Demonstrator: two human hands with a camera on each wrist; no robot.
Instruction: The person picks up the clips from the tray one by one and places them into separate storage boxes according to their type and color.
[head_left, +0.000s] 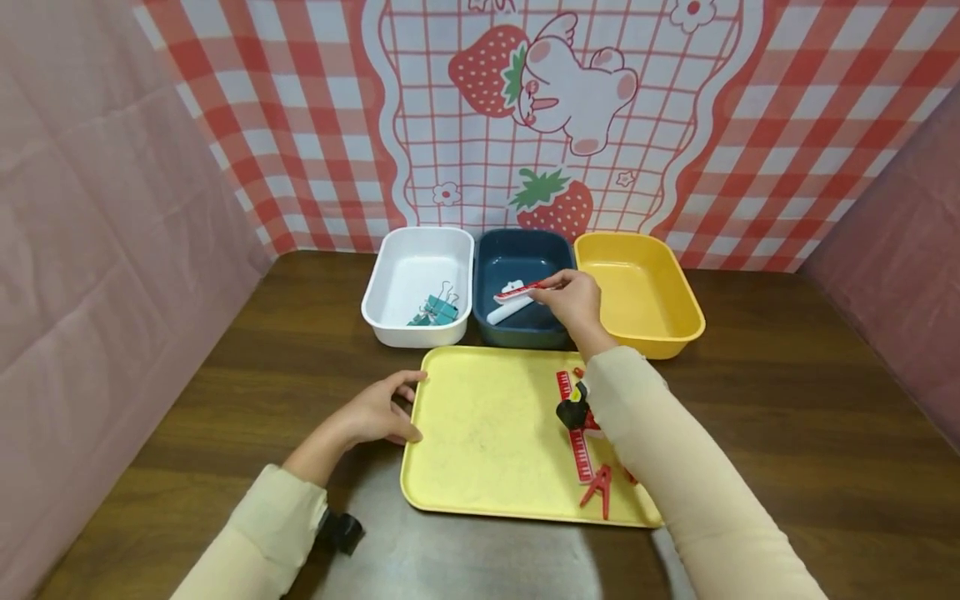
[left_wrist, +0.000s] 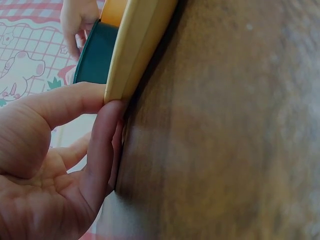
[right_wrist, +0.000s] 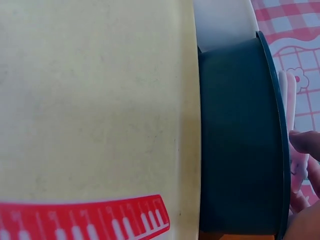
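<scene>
My left hand (head_left: 378,410) grips the left rim of a yellow tray (head_left: 480,433), thumb and fingers at its edge. Over the dark blue bin (head_left: 525,333), my right hand (head_left: 576,302) pinches a slim red-and-white item (head_left: 517,292) whose kind I cannot tell. A white stick-like piece (head_left: 510,311) and a small white scalloped piece (head_left: 513,286) show beside it. On the tray's right side lie a red ruler (head_left: 581,458) with white key-like marks and a red clothespin (head_left: 597,492). My right forearm hides other red pieces there.
Left of the blue bin stands a white bin (head_left: 386,312) with teal binder clips (head_left: 437,310) in it. To the right is a yellow bin (head_left: 645,292). Behind the bins hangs a red-checked cloth (head_left: 315,125). All stand on a brown wooden table (head_left: 772,375).
</scene>
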